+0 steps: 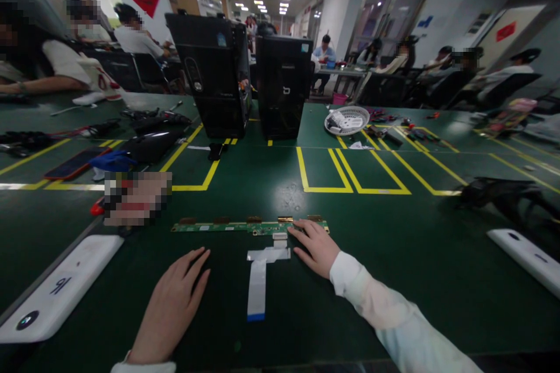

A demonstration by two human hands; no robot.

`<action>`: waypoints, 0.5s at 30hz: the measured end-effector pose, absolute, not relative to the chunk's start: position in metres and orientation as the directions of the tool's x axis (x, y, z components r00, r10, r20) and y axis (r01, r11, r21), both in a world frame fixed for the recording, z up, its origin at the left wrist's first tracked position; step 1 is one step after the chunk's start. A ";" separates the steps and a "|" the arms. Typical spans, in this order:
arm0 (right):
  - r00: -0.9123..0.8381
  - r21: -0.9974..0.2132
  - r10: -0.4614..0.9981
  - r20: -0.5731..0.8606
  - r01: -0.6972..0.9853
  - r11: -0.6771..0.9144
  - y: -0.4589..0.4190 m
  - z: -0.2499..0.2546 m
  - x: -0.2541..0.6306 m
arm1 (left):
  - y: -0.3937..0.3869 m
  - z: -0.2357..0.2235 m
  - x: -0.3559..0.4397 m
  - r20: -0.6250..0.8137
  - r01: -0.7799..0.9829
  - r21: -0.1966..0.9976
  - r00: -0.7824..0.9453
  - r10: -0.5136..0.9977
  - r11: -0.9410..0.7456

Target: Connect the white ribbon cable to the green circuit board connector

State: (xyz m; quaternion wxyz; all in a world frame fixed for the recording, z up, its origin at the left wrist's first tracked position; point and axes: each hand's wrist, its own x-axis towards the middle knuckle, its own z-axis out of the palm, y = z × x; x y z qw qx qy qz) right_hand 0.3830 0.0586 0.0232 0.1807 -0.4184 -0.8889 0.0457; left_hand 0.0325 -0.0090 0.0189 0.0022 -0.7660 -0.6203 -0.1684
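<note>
A long, narrow green circuit board (231, 227) lies on the dark green table, with several copper-brown tabs along its far edge. From its near side a white ribbon cable (257, 285) runs toward me, bent sideways once and ending in a blue tip. My right hand (315, 245) rests at the board's right end, fingers spread, fingertips on or just beside it; I cannot tell whether they press on it. To the left of the cable, my left hand (177, 294) lies over the table with fingers stretched out, holding nothing and apart from the board.
Two black computer towers (282, 87) stand at the back. White devices lie at the left (61, 288) and right (531, 259). A white basket (347, 121) holds small parts. A blue glove (111, 160) lies back left. Yellow tape (328, 189) marks the table. Several people sit beyond.
</note>
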 end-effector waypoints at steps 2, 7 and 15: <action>-0.602 -0.228 0.732 0.319 0.701 0.676 0.057 0.026 0.380 | -0.010 0.015 0.030 0.262 0.951 0.205 0.174 0.949 -0.231; -0.659 -0.251 0.684 0.312 0.637 0.729 0.046 0.032 0.362 | -0.003 0.012 0.035 0.273 0.949 0.213 0.170 0.947 -0.232; -0.642 -0.256 0.760 0.095 0.722 0.642 0.041 0.037 0.352 | -0.001 0.013 0.036 0.260 0.947 0.241 0.150 0.954 -0.215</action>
